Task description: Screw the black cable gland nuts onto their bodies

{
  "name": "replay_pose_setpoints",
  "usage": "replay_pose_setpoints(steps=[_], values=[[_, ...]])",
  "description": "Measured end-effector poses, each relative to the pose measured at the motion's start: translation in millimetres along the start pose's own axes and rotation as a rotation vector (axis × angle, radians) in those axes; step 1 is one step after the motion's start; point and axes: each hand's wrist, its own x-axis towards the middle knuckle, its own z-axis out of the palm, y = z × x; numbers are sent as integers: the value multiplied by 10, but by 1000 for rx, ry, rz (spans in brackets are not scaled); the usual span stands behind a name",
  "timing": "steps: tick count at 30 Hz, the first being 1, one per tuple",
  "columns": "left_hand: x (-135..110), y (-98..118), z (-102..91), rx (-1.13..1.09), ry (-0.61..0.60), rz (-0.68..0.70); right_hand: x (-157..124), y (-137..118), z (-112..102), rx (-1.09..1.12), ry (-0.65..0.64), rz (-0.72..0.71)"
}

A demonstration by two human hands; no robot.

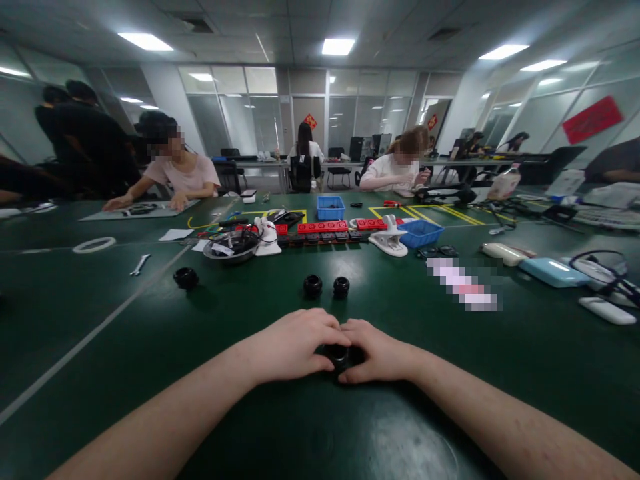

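Note:
On the green table, my left hand [295, 343] and my right hand [377, 353] meet around a black ring-shaped part [340, 358]. Thumbs and fingers of both hands curl about its sides, and they cover much of it; its open top faces up. Just beyond the hands stand two similar parts, a black ring-shaped part [313, 286] and a slightly smaller one [341, 287]. Farther left is another dark ring-shaped part [185, 278], wider than these two.
Across the table lie a wrench [141, 265], a metal bowl [233, 253] of cables, red power strips [323, 227], a white clamp [390, 237] and two blue bins [331, 208]. A light blue case [553, 272] is at right. Two people sit opposite, working with their hands.

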Motion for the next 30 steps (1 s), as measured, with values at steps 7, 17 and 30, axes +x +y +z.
replay_pose_setpoints(steps=[7, 17, 30], values=[[94, 128, 118, 84, 28, -221, -16, -19, -14, 12, -2, 18], [169, 285, 357, 349, 183, -466, -9, -49, -5, -77, 1, 31], [-7, 300, -7, -19, 59, -68, -79, -37, -60, -16, -113, -73]])
